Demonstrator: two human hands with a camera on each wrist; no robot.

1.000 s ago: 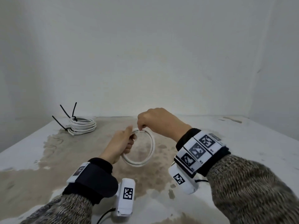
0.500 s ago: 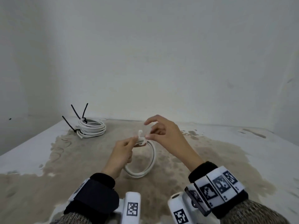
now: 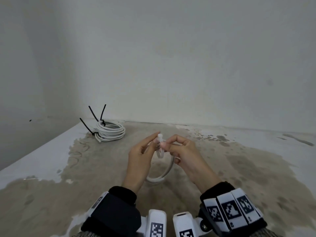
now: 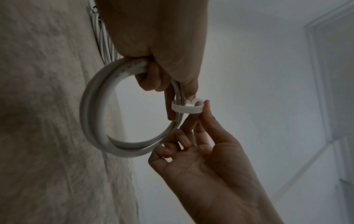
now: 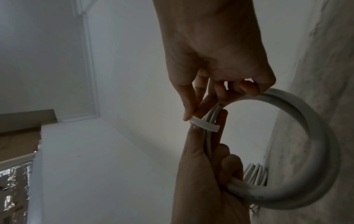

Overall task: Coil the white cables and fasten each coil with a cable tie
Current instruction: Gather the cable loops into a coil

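Note:
A small white cable coil (image 3: 164,175) hangs above the stained table between both hands. My left hand (image 3: 145,151) grips the coil's top with curled fingers, its index finger straight along the strands. A white cable tie (image 3: 160,144) loops loosely around those strands. My right hand (image 3: 171,145) pinches the tie between thumb and index finger. The left wrist view shows the tie's loop (image 4: 186,108) around the coil (image 4: 95,113), with the right hand's fingertips (image 4: 205,104) on it. In the right wrist view the tie (image 5: 204,124) sits just under the right hand's pinch.
At the back left of the table (image 3: 256,168) lie bundled white cable coils (image 3: 111,132) fastened with black cable ties whose tails stick up. A wall stands close behind the table, and the table's left edge runs diagonally.
One second ago both hands held the coil as an open ring. Since then the right hand has shifted to the white tie at the coil's top and now pinches it.

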